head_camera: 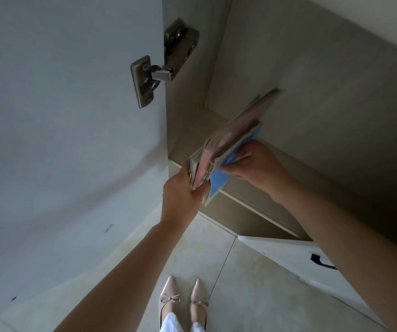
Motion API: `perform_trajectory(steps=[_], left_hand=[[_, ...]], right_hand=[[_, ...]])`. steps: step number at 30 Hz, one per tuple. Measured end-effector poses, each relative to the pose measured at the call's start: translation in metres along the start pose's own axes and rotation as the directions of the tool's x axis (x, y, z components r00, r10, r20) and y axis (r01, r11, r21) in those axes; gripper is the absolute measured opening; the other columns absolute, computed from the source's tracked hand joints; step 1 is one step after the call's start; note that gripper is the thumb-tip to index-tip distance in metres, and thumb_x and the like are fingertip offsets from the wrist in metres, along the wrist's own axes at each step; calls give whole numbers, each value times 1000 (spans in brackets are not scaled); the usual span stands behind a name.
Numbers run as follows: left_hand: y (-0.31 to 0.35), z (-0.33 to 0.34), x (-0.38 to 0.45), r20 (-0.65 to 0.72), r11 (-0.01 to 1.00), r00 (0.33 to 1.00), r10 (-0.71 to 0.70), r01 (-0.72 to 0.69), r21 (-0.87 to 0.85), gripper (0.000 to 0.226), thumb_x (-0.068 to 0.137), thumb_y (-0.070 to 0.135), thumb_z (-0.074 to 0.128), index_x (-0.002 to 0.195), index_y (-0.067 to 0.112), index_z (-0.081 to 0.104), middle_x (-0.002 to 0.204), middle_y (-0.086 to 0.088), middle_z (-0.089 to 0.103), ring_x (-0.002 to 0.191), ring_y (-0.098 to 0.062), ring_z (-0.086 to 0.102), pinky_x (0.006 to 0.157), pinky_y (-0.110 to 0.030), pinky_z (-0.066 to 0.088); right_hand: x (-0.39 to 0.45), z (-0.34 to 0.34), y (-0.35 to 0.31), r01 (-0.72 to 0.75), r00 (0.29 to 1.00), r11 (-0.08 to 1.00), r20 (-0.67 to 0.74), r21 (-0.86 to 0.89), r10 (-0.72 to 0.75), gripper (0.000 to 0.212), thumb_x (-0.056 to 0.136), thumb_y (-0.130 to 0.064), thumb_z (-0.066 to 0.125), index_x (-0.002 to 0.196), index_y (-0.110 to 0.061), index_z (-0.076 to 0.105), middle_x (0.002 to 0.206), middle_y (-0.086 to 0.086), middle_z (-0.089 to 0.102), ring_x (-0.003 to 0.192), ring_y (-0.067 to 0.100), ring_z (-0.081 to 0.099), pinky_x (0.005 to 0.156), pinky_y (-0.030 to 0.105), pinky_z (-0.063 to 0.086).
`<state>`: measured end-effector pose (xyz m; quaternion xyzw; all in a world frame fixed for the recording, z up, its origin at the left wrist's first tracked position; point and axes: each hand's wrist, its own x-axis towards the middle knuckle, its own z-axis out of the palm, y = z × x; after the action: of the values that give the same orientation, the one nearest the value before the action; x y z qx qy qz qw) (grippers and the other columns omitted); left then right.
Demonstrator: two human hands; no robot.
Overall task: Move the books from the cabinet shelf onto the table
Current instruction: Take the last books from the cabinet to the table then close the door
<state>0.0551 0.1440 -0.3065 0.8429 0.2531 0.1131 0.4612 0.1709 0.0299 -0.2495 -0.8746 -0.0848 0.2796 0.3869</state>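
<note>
A bundle of thin books (231, 137) with pink, grey and blue covers stands tilted at the front edge of the cabinet shelf (192, 142), blurred by motion. My left hand (183, 195) grips the bundle's near lower corner from the left. My right hand (257, 166) holds the blue-covered book on the bundle's right side, thumb on its cover. The far ends of the books reach into the cabinet toward its back wall. No table is in view.
The open white cabinet door (60, 140) stands on the left with a metal hinge (159, 68). A white drawer front (312, 267) with a dark handle juts out below right. Pale floor tiles (252, 295) and my two pointed shoes lie below.
</note>
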Motion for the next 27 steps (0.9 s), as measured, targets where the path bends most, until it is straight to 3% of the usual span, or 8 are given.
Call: perform_trajectory(steps=[3, 6, 11, 14, 16, 18, 22, 27], left_hand=[[-8, -11, -7, 175, 1000, 985, 12, -14, 9, 39, 83, 19, 72, 117, 9, 57, 96, -6, 69, 86, -27, 68, 75, -30, 56], [-10, -13, -12, 256, 999, 966, 46, -47, 1, 59, 77, 22, 78, 128, 15, 49, 110, 2, 64, 97, -17, 63, 81, -26, 53], [-12, 4, -7, -4, 997, 1000, -14, 14, -76, 53, 73, 32, 81, 117, 11, 60, 98, -1, 71, 82, -18, 68, 75, -33, 61], [-21, 7, -3, 10, 994, 999, -40, 41, -101, 49, 77, 35, 78, 117, 13, 60, 102, -2, 72, 88, -20, 71, 73, -34, 62], [-26, 5, -1, 31, 995, 999, -35, 38, -94, 46, 77, 31, 79, 114, 10, 61, 97, -2, 71, 86, -21, 70, 71, -29, 61], [-30, 3, -2, 49, 992, 998, -39, 44, -117, 43, 76, 23, 80, 113, 9, 63, 92, 2, 69, 84, -19, 69, 72, -28, 59], [-39, -5, 0, 71, 983, 997, 26, -13, -185, 51, 73, 12, 83, 119, 7, 63, 103, 11, 63, 95, 11, 55, 86, -4, 43], [-47, -5, 2, 99, 977, 995, 14, 7, -211, 57, 70, 26, 80, 122, 12, 63, 112, -3, 70, 105, -17, 66, 90, -43, 55]], right_hand=[[-9, 4, 14, 30, 1000, 999, -6, 26, -30, 37, 46, -43, 78, 65, -24, 52, 63, -3, 66, 75, 21, 70, 79, 52, 55], [-13, 11, 19, 80, 997, 995, -24, 60, -79, 37, 58, -27, 83, 73, -23, 49, 73, 0, 72, 84, 22, 71, 87, 51, 52], [-6, 11, 23, 51, 999, 989, -25, 142, -48, 40, 68, -16, 81, 84, -19, 45, 92, 20, 72, 97, 34, 68, 91, 51, 51], [10, -9, 29, -8, 997, 972, -67, 236, 24, 52, 74, -3, 78, 107, -13, 40, 108, 25, 65, 94, 28, 66, 89, 43, 54], [28, -25, 31, 13, 998, 989, -64, 147, -4, 80, 69, -5, 82, 132, -15, 33, 117, 15, 59, 94, 16, 60, 84, 30, 52], [44, -37, 35, 74, 997, 995, 28, -64, -72, 104, 63, -10, 87, 145, -20, 23, 129, 8, 47, 113, 17, 51, 94, 31, 46], [56, -47, 34, 131, 957, 967, 282, -218, -66, 96, 61, -8, 88, 141, -14, 37, 134, 4, 50, 124, 17, 48, 102, 30, 41], [51, -48, 47, 105, 961, 987, 269, -123, -69, 78, 61, -3, 87, 128, -16, 50, 116, -3, 60, 107, 10, 58, 91, 26, 48]])
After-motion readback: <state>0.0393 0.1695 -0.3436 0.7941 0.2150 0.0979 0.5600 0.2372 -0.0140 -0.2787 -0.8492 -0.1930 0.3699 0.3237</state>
